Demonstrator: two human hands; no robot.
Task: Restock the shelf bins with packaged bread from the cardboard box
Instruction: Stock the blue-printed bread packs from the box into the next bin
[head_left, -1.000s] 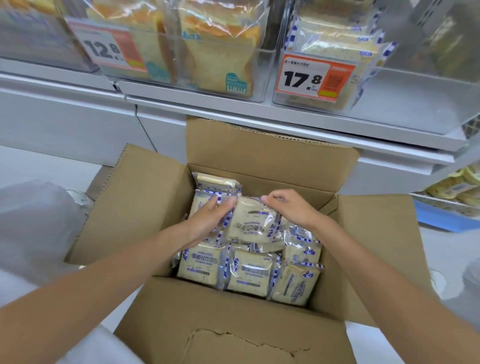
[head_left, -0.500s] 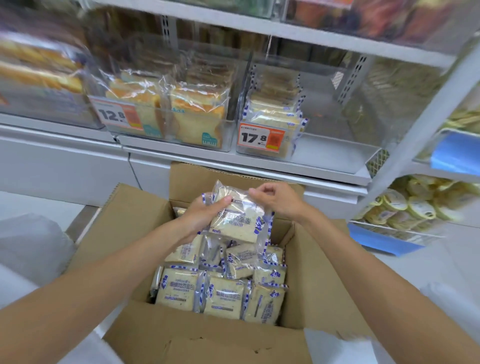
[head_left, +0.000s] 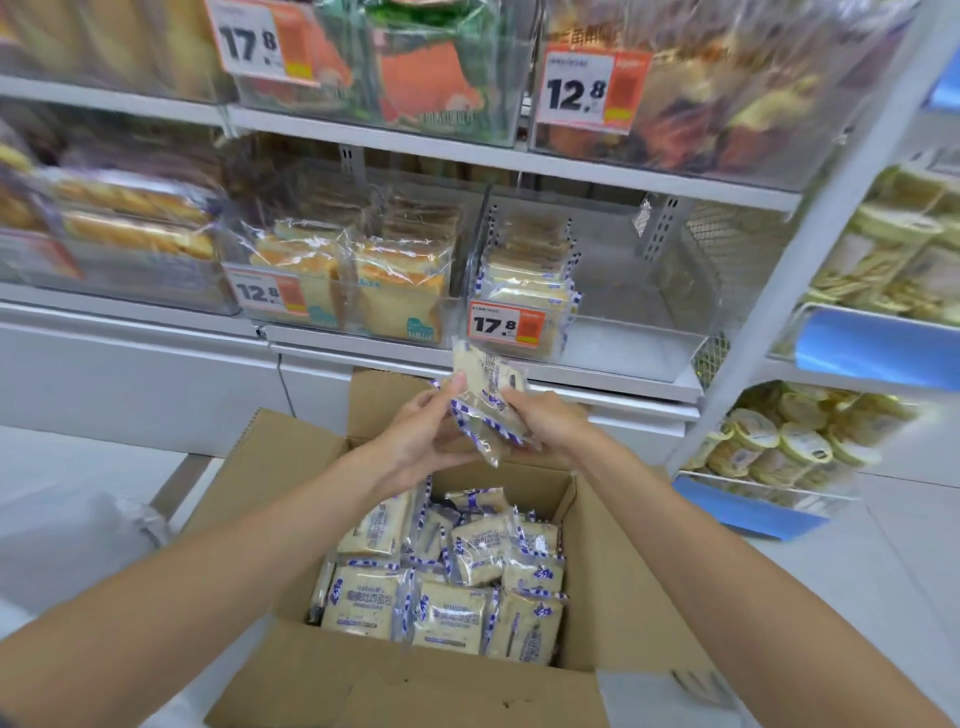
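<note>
Both hands are holding one bread packet (head_left: 485, 395) just above the open cardboard box (head_left: 291, 467). The left hand (head_left: 415, 441) is pinching its left edge, thumb up near the top corner, while the right hand (head_left: 553, 423) is gripping the right edge lower down. The packet is standing nearly upright, its long axis leaning up and slightly left, its top corner reaching just below the price tag (head_left: 501, 325) on the clear shelf bin (head_left: 634, 332). That bin is lying straight ahead of the hands, a little above and to the right, so the right hand is sitting nearer its bare half. A row of matching packets (head_left: 524, 270) is filling only the left part. The coming move probably calls for a short lift forward over the front lip. More packets (head_left: 447, 582) are lying in the box below.
</note>
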